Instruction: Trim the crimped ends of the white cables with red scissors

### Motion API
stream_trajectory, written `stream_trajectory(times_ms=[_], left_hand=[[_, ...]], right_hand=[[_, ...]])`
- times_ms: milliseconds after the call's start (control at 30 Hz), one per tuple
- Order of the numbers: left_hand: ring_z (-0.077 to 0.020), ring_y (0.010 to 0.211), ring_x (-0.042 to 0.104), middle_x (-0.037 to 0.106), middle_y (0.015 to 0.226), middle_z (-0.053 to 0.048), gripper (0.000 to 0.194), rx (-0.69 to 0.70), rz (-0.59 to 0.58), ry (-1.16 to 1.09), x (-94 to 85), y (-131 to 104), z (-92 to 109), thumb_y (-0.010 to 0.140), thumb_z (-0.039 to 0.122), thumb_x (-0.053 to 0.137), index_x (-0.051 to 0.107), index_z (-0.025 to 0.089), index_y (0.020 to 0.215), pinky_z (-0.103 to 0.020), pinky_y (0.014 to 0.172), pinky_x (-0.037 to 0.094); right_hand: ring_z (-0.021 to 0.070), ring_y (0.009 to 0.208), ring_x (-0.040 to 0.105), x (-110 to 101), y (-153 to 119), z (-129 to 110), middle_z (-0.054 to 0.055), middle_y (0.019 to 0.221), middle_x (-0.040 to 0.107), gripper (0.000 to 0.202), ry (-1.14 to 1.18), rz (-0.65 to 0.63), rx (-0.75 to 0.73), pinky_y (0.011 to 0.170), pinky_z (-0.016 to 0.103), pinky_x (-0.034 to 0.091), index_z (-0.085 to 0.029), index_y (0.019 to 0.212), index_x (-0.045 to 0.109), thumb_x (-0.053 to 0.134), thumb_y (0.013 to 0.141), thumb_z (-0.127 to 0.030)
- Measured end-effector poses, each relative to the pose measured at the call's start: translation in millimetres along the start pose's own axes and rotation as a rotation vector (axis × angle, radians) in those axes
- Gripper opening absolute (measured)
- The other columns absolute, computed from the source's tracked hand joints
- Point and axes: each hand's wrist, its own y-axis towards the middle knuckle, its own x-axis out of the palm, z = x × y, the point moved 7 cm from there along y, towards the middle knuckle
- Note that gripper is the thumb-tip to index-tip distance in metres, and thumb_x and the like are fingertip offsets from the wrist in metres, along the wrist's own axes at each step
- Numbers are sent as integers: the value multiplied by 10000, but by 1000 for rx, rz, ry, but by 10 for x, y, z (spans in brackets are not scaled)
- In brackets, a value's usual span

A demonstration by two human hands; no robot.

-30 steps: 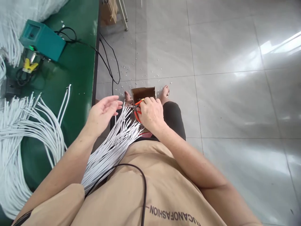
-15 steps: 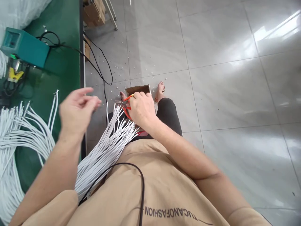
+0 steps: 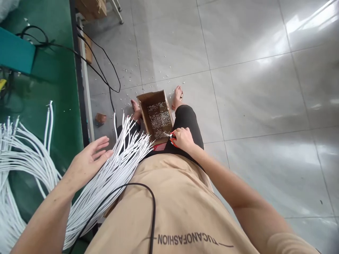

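A thick bundle of white wires (image 3: 116,158) lies across my lap, its cut ends fanned out toward the box. Beside the bundle's left edge is my left hand (image 3: 96,153), fingers apart and holding nothing; whether it touches the wires I cannot tell. My right hand (image 3: 184,139) grips red-handled pliers (image 3: 172,137) over my thigh, the jaws pointing left at the near rim of an open cardboard box (image 3: 168,109). Many small white and dark clippings (image 3: 160,120) cover the bottom of that box, which stands between my feet.
On the left, a green table (image 3: 63,88) carries another pile of white wires (image 3: 29,151) and a teal device (image 3: 16,51). Black cables (image 3: 109,67) hang off its edge. Clippings are scattered over the tiled floor (image 3: 251,98), and a small brown block (image 3: 100,119) lies near the table.
My right hand has drawn the pliers away from the wire ends, down and to the right, uncovering the box. My left hand has lowered beside the bundle with its fingers spread. The view has shifted right.
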Motion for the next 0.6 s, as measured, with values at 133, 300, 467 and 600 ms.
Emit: stream_trajectory(times_ms=[133, 300, 467, 600], left_hand=[[-252, 1324, 472, 428, 1487, -132, 822, -14, -56, 53, 106, -35, -59, 806, 575, 557, 309, 164, 1474, -382, 1111, 387], [-325, 1213, 569, 578, 1350, -137, 790, -1, -140, 341, 310, -157, -114, 833, 600, 464, 317, 164, 1476, -447, 1012, 444], [-319, 1120, 628, 657, 1235, -111, 617, 53, -184, 374, 532, -234, -76, 875, 524, 393, 423, 198, 1398, -405, 944, 457], [-326, 1058, 660, 717, 1075, -129, 486, 3, -287, 335, 787, -297, -46, 862, 466, 429, 570, 214, 1253, -401, 878, 474]], right_hand=[[223, 910, 562, 143, -21, -168, 105, 924, 689, 233, 17, -17, -134, 799, 347, 309, -150, 852, 691, 566, 844, -346], [244, 926, 537, -73, 241, -70, 142, 983, 658, 226, 9, 96, -51, 787, 372, 290, -113, 898, 663, 445, 883, -173], [213, 898, 514, -738, 183, -426, 89, 907, 634, 179, 127, 437, -142, 776, 348, 303, -150, 859, 634, 469, 883, -214], [175, 778, 490, -1040, -208, -1269, 38, 745, 602, 156, 328, 575, -628, 782, 341, 318, -178, 797, 657, 510, 849, -185]])
